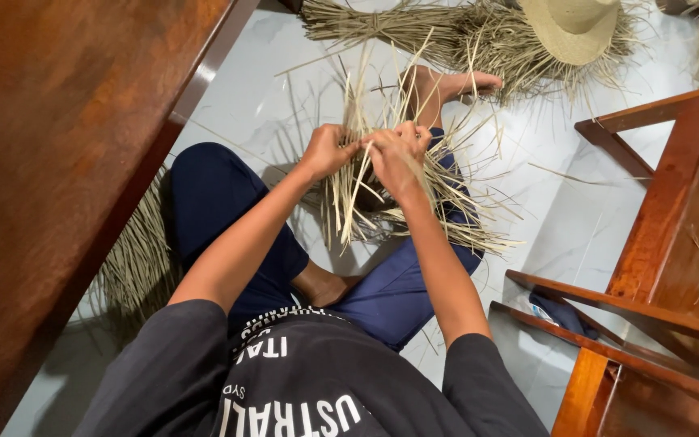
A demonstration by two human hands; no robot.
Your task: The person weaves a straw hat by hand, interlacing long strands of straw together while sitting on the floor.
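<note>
Straw strips [366, 190] are hanging over my lap above the floor [269, 73]; I'm gripping their top with my left hand [327, 150] and right hand [398, 154], both closed, a straw hat [572, 28] lying beyond

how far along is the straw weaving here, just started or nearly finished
Early, by the look of it. Done: one woven straw hat lies on the floor ahead. In hand: the left hand and right hand pinch a small knot of strips whose long ends splay out unwoven. Left: nearly all of those strips, plus the straw bundle lying nearby.
</note>
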